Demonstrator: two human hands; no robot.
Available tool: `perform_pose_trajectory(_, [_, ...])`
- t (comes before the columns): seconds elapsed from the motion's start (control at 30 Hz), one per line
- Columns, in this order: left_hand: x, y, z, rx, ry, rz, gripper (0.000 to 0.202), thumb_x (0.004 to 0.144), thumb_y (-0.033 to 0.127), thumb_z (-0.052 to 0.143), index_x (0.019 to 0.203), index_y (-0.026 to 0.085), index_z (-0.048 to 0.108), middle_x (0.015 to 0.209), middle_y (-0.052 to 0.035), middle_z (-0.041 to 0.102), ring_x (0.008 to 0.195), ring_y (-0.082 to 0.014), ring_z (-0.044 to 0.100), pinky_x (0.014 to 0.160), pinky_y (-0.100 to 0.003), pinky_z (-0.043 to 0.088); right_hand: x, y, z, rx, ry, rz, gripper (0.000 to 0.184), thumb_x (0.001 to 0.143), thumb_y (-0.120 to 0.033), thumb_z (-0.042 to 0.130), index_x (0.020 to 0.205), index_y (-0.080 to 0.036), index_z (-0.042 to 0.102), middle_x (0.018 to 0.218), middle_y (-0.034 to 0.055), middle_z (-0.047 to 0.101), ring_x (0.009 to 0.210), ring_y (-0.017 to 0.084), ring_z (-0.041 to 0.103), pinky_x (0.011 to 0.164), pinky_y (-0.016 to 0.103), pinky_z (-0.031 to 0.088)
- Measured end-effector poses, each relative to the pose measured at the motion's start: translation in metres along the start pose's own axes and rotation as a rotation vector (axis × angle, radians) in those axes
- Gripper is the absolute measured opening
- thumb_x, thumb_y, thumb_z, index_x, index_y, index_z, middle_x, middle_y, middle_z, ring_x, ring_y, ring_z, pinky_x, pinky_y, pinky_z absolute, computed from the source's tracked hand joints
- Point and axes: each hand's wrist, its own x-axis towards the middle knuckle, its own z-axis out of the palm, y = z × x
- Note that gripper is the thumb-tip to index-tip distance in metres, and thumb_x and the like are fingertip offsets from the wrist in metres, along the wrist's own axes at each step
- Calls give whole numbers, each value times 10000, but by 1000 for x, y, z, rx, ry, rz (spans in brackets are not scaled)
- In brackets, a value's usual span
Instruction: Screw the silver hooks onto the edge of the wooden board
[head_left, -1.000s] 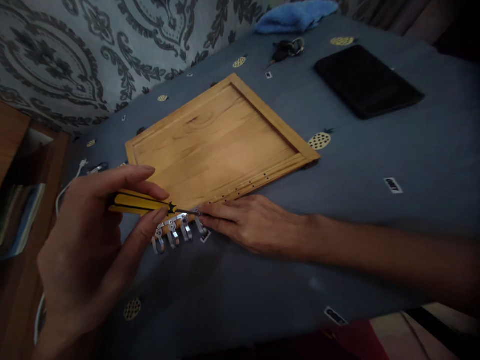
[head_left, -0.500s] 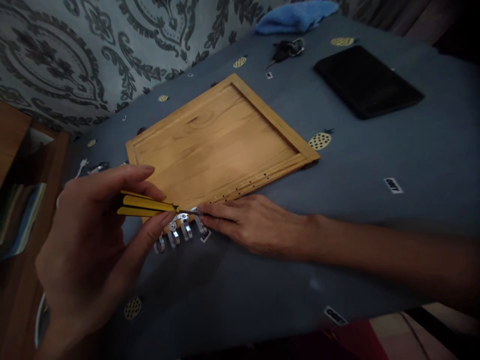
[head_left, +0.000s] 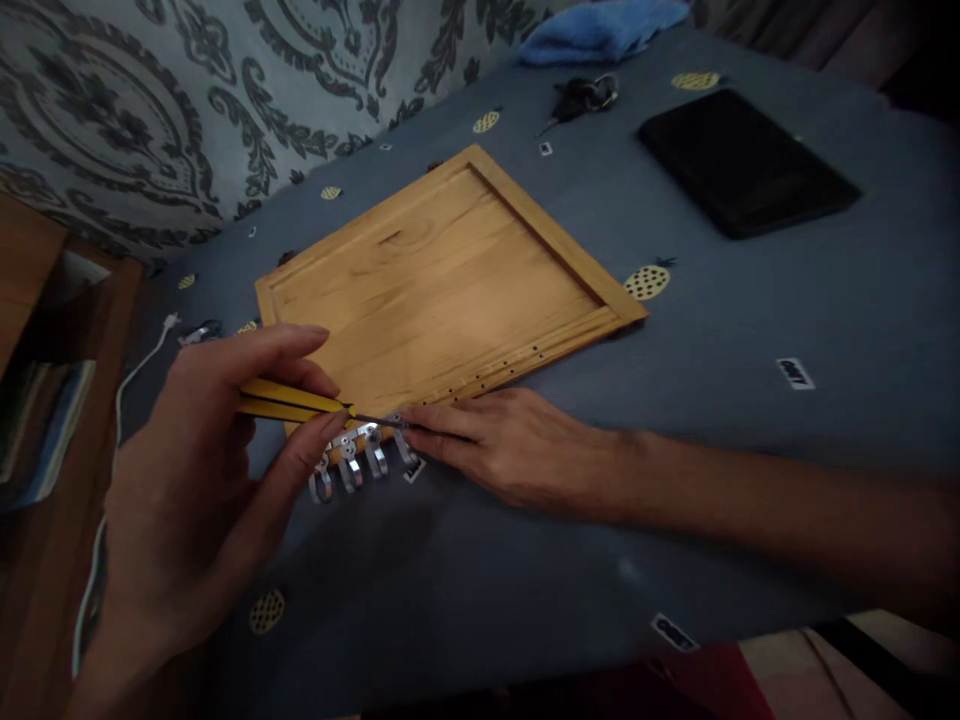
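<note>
My left hand [head_left: 202, 490] is closed round the yellow and black handle of a screwdriver [head_left: 289, 400], gripped between thumb and fingers. The screwdriver's thin shaft points right, its tip at the rightmost metal hook [head_left: 405, 447] on the near edge of a framed wooden board [head_left: 442, 290]. Fingertips of my right hand [head_left: 510, 445] pinch at this hook and partly cover it. Several more silver hooks [head_left: 349, 468] line the edge to the left, and small dark holes run along the edge to the right. The screw under the tip is too small to make out.
The board lies on a grey-blue cloth [head_left: 750, 400] printed with pineapples. A black tablet-like slab [head_left: 742, 165], keys [head_left: 581, 98] and a blue towel [head_left: 604, 30] lie toward the back. At left are a white cable [head_left: 124, 400] and a wooden shelf [head_left: 112, 330] with books.
My left hand has shifted slightly right and its wrist has turned, rotating the screwdriver handle. The right hand stays at the same hook. The view has moved a little.
</note>
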Motion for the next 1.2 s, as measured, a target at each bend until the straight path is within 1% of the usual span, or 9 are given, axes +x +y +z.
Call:
perform_pose_trajectory(0.13, [1, -2, -2, -11, -22, 61, 475, 876, 267, 682, 1329, 328, 557, 1016, 6, 678, 922, -220, 698, 682, -361, 560, 0, -2, -5, 9, -25, 29, 423, 985, -100, 447, 1389, -123, 572, 1425, 121, 597, 938, 246, 715, 757, 390, 597])
perform_pose_trajectory(0.3, [-3, -6, 4, -6, 31, 27, 572, 817, 307, 769, 1339, 368, 542, 1066, 19, 638, 923, -201, 675, 794, -383, 535, 0, -2, -6, 11, -24, 18, 412, 982, -106, 459, 1378, -121, 570, 1406, 126, 609, 981, 249, 703, 765, 374, 581])
perform_pose_trajectory(0.4, [-3, -7, 5, 16, 42, -9, 548, 811, 326, 779, 1313, 361, 562, 1034, 28, 645, 902, -188, 670, 773, -365, 521, 0, -1, -5, 8, -22, 19, 424, 969, -100, 474, 1384, -122, 562, 1412, 136, 602, 949, 238, 704, 749, 366, 575])
perform_pose_trajectory(0.57, [-1, -7, 4, -12, 15, 11, 511, 822, 313, 759, 1296, 353, 571, 1029, 34, 640, 891, -172, 674, 747, -345, 537, 0, -1, -4, 19, -8, 7, 436, 943, -83, 496, 1371, -113, 571, 1404, 144, 605, 978, 244, 697, 768, 372, 576])
perform_pose_trajectory(0.7, [-2, -8, 4, -47, 7, 11, 518, 832, 278, 748, 1305, 362, 555, 1047, 28, 633, 926, -185, 669, 797, -373, 542, 0, 0, -4, 33, -9, 4, 465, 903, -57, 527, 1363, -110, 574, 1405, 147, 603, 981, 251, 697, 754, 376, 584])
perform_pose_trajectory(0.83, [-2, -8, 5, -14, 14, 49, 527, 841, 256, 746, 1324, 346, 554, 1053, 33, 637, 945, -158, 656, 828, -333, 531, 1, 1, -5, 57, -26, -15, 450, 855, -52, 581, 1294, -148, 621, 1389, 141, 613, 924, 242, 703, 711, 371, 585])
perform_pose_trajectory(0.93, [-2, -9, 5, -2, 14, 47, 520, 840, 269, 750, 1318, 335, 557, 1051, 38, 633, 943, -146, 653, 818, -308, 526, 2, 2, -8, 67, -24, -22, 429, 852, -46, 578, 1259, -167, 643, 1403, 132, 602, 913, 234, 705, 703, 365, 584])
perform_pose_trajectory(1.1, [-1, -9, 5, -63, -5, 33, 531, 841, 219, 734, 1321, 343, 545, 1061, 28, 620, 939, -157, 657, 814, -330, 539, 3, 2, -10, 73, -29, -21, 438, 848, -29, 570, 1254, -172, 655, 1398, 126, 607, 906, 238, 706, 662, 365, 588])
perform_pose_trajectory(1.2, [-1, -8, 4, -78, -18, 43, 539, 845, 208, 724, 1332, 344, 538, 1053, 30, 615, 914, -147, 667, 795, -317, 550, 2, 2, -8, 66, -2, -20, 410, 859, -45, 576, 1237, -174, 666, 1384, 124, 619, 875, 239, 709, 635, 373, 591])
